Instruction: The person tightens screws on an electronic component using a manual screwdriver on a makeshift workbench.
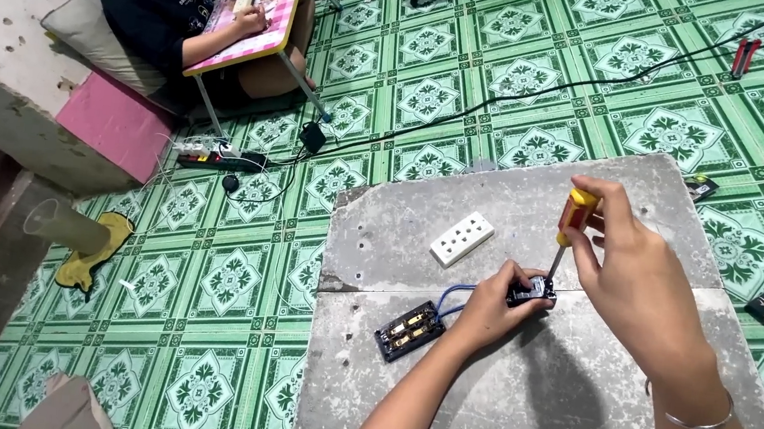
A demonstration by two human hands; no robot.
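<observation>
While the left hand (486, 308) pinches a small black switch part (531, 292), the right hand (626, 261) clamps a screwdriver (570, 228) into it; white socket plate (462, 239) lies unfitted on the table (571, 409).

Grey slab (562, 398) on green patterned floor (230, 284); white socket plate (462, 239) lies up-left of the gripped part, black switch base (409, 331) down-left

Left hand (489, 305) curled low in a pinch, right hand (630, 271) raised beside it, fingers closed.
</observation>
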